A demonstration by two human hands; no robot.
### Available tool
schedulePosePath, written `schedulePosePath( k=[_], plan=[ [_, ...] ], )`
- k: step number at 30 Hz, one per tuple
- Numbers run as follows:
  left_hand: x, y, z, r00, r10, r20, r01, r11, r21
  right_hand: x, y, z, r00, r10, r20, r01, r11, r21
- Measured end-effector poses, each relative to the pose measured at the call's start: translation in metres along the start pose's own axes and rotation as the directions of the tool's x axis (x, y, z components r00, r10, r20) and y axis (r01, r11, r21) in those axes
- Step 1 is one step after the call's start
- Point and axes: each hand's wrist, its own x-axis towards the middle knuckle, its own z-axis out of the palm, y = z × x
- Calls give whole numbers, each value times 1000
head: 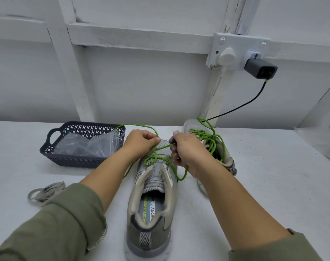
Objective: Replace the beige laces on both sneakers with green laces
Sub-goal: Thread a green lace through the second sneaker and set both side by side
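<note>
Hands sat close together over the far end of the near sneaker, not touching each other. Left hand pinched the green lace between thumb and fingertips. Right hand had its fingers curled round the other run of the same lace. Likely reason: tension on both sides evens the crossings before the next eyelets. The heel pointed at the person, so the tongue and eyelet rows faced up for threading.

The lace was thin round cord in bright green. It crossed the lower eyelets, and slack looped out left over the basket and down right of the shoe. The upper eyelets looked unthreaded, so I'd judge this shoe partly done.

The far sneaker sat just right of the hands, with its own green cord threaded and loose ends piled on top. Both shoes were grey mesh with a padded beige collar and herringbone heel tab.

Flat beige laces lay heaped near left on the white table, out of the way. The basket was dark perforated plastic and held a crumpled clear bag.
</note>
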Motion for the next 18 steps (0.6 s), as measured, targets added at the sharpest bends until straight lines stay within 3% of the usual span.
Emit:
schedulePosePath(
  k=[4,7,9,11,13,18],
  plan=[
    [-13,7,-9,995,4,-101,-22,984,-178,3,10,-2,986,-133,-100,125,989,-83],
    [-39,16,-23,996,82,17,-76,968,-241,8,15,-8,989,-89,-118,95,994,51],
    [-55,19,-29,987,125,102,-109,982,-156,7,18,-6,1000,8,-22,-3,975,222],
    [-65,22,-32,975,161,150,-175,981,79,5,21,-2,993,87,78,-108,939,327],
    [-71,24,-35,956,187,225,-253,915,314,2,22,0,979,144,143,-188,911,367],
    [-85,28,-37,934,161,318,-296,849,439,1,20,-3,960,204,193,-266,884,385]
  ],
)
